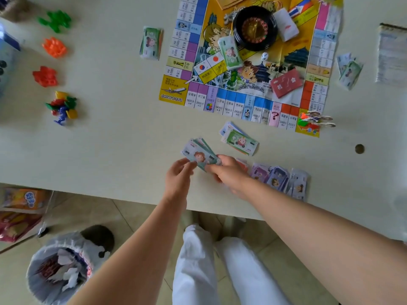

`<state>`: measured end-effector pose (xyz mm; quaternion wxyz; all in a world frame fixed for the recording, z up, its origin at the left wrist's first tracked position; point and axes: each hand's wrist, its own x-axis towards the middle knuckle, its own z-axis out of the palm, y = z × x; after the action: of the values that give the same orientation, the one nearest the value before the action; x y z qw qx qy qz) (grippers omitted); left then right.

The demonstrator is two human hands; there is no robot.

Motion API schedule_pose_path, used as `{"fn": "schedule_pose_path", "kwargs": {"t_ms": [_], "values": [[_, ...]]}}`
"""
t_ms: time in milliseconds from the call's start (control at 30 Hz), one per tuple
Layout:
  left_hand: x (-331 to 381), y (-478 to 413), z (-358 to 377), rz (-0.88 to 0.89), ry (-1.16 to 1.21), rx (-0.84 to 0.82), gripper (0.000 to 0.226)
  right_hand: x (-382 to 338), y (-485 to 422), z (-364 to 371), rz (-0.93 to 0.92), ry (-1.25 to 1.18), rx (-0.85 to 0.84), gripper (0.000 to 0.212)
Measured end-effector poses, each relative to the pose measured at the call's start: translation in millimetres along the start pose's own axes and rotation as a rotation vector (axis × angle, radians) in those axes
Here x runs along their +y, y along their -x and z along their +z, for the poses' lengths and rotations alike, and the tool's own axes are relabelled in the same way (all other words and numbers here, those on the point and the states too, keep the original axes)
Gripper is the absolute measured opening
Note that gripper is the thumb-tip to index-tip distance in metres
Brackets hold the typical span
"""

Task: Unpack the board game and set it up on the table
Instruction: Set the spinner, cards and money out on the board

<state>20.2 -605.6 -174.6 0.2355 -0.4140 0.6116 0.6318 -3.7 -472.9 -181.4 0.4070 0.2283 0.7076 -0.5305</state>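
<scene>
A colourful paper game board [246, 100] lies unfolded on the white table [114, 137]. On it stand a black roulette wheel [254, 28], a red card deck [286, 83], a white card deck [287, 24], a white die [264, 56] and a green money stack [230, 52]. Near the front edge both hands hold a fanned stack of play banknotes [199, 155]. My left hand [179, 172] pinches its near corner. My right hand [228, 170] grips its right end. More notes lie beside my right hand: a green pile [240, 142] and purple piles [277, 177].
Green [56, 20], orange [54, 47] and red [45, 76] plastic pieces and mixed pawns [62, 106] lie at the left. Money stacks [150, 42] [349, 70] flank the board, a leaflet [392, 56] lies far right. Character tokens [317, 119] stand on a corner. A waste bin [59, 269] stands on the floor.
</scene>
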Motion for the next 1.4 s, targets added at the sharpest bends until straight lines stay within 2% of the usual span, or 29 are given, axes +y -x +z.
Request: {"fn": "schedule_pose_path", "kwargs": {"t_ms": [67, 133, 233, 300, 400, 667, 800, 933, 1100, 1200, 1300, 1400], "values": [[11, 8, 8, -0.061, 0.163, -0.15, 0.016, -10, 10, -2, 0.047, -0.153, -0.033, 0.009], [19, 13, 14, -0.09, 0.334, -0.217, 0.022, -17, 21, -4, 0.089, -0.222, -0.089, 0.012], [31, 19, 20, -0.109, 0.45, -0.264, 0.03, -20, 33, -6, 0.092, -0.118, -0.121, 0.005], [36, 22, 23, -0.115, 0.451, -0.247, 0.027, -16, 36, -6, 0.061, -0.012, 0.0, 0.015], [43, 28, 26, -0.146, 0.441, -0.228, 0.021, -18, 41, -11, 0.004, -0.13, 0.215, 0.02], [49, 30, 48, -0.214, 0.445, -0.196, 0.018, -12, 34, -35, -0.071, -0.063, 0.235, 0.009], [55, 26, 69, -0.24, 0.431, -0.145, 0.019, -12, 23, -55, -0.111, -0.005, 0.324, 0.007], [55, 14, 86, -0.242, 0.35, -0.019, 0.024, -12, 6, -80, -0.159, 0.096, 0.441, 0.008], [50, 0, 86, -0.266, 0.316, 0.102, 0.025, -8, -18, -111, -0.133, 0.359, 0.435, 0.004], [51, -3, 89, -0.266, 0.312, 0.129, 0.023, -7, -26, -121, -0.073, 0.502, 0.422, 0.01], [54, -3, 94, -0.263, 0.294, 0.121, 0.02, -9, -26, -129, -0.09, 0.736, 0.435, 0.02], [59, -3, 99, -0.261, 0.266, 0.095, 0.019, -12, -25, -135, -0.168, 0.752, 0.385, 0.023]]}}
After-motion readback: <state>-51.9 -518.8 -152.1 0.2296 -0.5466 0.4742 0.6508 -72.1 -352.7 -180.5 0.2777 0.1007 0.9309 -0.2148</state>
